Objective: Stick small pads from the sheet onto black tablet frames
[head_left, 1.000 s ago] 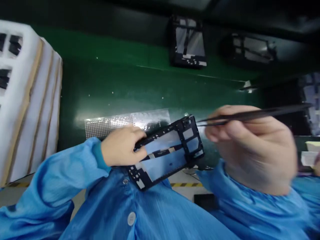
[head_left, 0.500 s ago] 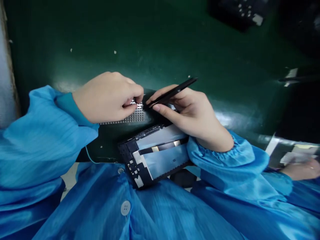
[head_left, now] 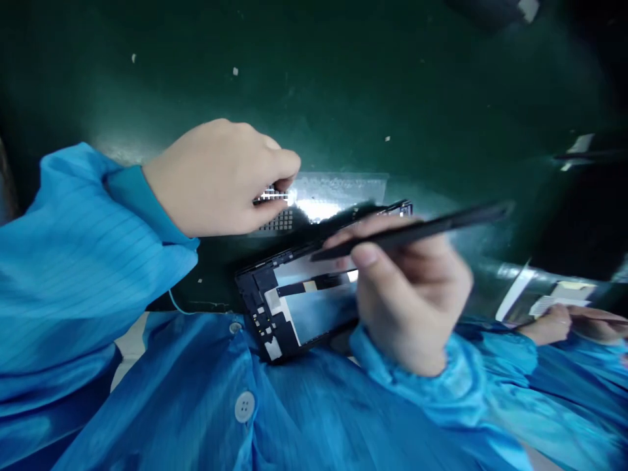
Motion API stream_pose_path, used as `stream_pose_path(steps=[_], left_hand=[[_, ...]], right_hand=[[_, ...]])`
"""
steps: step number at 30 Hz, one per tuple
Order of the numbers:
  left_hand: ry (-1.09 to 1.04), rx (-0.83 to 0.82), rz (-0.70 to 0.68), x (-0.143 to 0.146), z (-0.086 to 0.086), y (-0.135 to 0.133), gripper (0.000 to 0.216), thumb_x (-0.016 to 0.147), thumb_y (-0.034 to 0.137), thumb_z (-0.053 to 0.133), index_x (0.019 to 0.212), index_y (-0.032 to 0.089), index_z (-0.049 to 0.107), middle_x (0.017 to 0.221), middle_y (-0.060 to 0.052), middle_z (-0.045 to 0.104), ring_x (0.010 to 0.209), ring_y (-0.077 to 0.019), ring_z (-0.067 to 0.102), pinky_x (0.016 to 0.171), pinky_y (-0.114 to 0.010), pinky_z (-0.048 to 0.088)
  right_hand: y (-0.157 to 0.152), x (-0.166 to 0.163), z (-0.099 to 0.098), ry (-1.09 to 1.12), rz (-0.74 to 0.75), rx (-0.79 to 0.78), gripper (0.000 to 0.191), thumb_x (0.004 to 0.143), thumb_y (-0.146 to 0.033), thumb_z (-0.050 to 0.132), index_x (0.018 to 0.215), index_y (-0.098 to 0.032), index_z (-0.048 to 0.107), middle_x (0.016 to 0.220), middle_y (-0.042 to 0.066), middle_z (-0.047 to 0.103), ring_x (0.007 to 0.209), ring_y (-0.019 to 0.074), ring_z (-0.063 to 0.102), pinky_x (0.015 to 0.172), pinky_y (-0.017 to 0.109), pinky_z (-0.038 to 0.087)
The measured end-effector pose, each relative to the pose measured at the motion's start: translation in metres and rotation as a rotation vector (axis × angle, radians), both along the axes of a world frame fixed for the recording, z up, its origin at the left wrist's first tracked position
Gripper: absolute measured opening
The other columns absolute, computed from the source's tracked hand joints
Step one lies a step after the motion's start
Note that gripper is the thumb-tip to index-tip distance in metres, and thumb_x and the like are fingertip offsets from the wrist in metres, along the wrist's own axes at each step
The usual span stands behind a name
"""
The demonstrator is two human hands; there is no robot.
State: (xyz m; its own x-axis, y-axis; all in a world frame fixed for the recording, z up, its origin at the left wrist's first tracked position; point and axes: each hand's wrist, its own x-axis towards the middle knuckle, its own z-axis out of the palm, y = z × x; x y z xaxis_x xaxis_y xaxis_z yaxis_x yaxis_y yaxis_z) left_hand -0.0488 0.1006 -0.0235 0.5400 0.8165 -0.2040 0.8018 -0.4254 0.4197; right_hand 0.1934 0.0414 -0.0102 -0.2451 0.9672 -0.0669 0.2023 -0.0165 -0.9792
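Note:
My left hand (head_left: 218,176) is closed, its fingertips pinching the edge of a shiny clear sheet of tiny dotted parts (head_left: 321,196) on the green table (head_left: 343,85). My right hand (head_left: 407,288) grips black tweezers (head_left: 417,229), tips pointing left over a black rectangular frame (head_left: 289,304). The frame has pale inner panels and rests at the table's near edge against my blue coat. My right hand covers the frame's right part. Both sleeves are blue.
At the right edge another person's hands (head_left: 564,320) in blue sleeves work near a white strip (head_left: 559,301). A dark object (head_left: 490,10) lies at the far top right. Small white specks dot the table.
My right hand has pulled the tweezers back from the dotted sheet, towards me and over the frame. My left hand stays pinched on the sheet. The view shifted slightly down.

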Motion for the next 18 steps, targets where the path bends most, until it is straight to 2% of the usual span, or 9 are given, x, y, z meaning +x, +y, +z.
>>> stream_pose_path(steps=[3,6,10,14,16,18], left_hand=[[0.008,-0.001,0.018,0.0,0.0,-0.001,0.022,0.099,0.031,0.062,0.112,0.021,0.078,0.083,0.0,0.067,0.07,-0.0171,0.056,0.076,-0.032,0.042],[0.018,-0.014,0.028,0.0,-0.001,0.0,0.023,0.099,0.031,0.064,0.113,0.02,0.078,0.083,-0.001,0.068,0.075,-0.0185,0.062,0.087,-0.036,0.053],[0.018,-0.012,0.03,0.001,-0.002,0.001,0.024,0.1,0.033,0.064,0.114,0.019,0.077,0.083,0.0,0.067,0.079,-0.0186,0.066,0.097,-0.042,0.058],[0.005,0.006,0.051,0.001,-0.004,0.0,0.023,0.097,0.035,0.068,0.11,0.019,0.077,0.083,0.001,0.066,0.08,-0.0184,0.065,0.098,-0.042,0.057],[-0.024,0.002,0.043,0.0,-0.004,0.0,0.023,0.098,0.033,0.065,0.111,0.019,0.077,0.084,-0.001,0.068,0.079,-0.0184,0.064,0.093,-0.038,0.055],[-0.043,-0.004,0.019,-0.001,-0.004,0.001,0.025,0.098,0.031,0.063,0.115,0.021,0.077,0.086,-0.002,0.07,0.078,-0.0184,0.063,0.087,-0.035,0.052]], right_hand=[[-0.046,-0.009,-0.013,-0.011,-0.111,0.094,0.025,0.102,-0.013,0.075,0.122,-0.027,0.078,0.107,0.003,0.082,0.1,0.0193,0.083,0.094,0.039,0.072],[-0.061,-0.016,-0.028,-0.03,-0.118,0.211,0.032,0.101,-0.006,0.072,0.126,-0.025,0.075,0.111,0.005,0.081,0.106,0.0197,0.082,0.097,0.042,0.072],[-0.059,-0.019,-0.033,-0.04,-0.09,0.239,0.035,0.1,-0.004,0.071,0.129,-0.024,0.074,0.113,0.006,0.08,0.11,0.0199,0.081,0.095,0.04,0.073],[-0.054,-0.013,-0.021,-0.137,-0.015,0.26,0.038,0.098,-0.005,0.073,0.13,-0.026,0.073,0.116,0.008,0.082,0.109,0.0237,0.081,0.096,0.045,0.072],[-0.038,-0.008,-0.012,-0.198,0.046,0.235,0.037,0.098,-0.009,0.075,0.129,-0.028,0.075,0.118,0.008,0.084,0.109,0.0251,0.081,0.096,0.046,0.071],[-0.01,-0.001,-0.005,-0.26,0.114,0.206,0.028,0.101,-0.017,0.076,0.125,-0.03,0.077,0.119,0.006,0.085,0.109,0.0254,0.082,0.099,0.046,0.071]])
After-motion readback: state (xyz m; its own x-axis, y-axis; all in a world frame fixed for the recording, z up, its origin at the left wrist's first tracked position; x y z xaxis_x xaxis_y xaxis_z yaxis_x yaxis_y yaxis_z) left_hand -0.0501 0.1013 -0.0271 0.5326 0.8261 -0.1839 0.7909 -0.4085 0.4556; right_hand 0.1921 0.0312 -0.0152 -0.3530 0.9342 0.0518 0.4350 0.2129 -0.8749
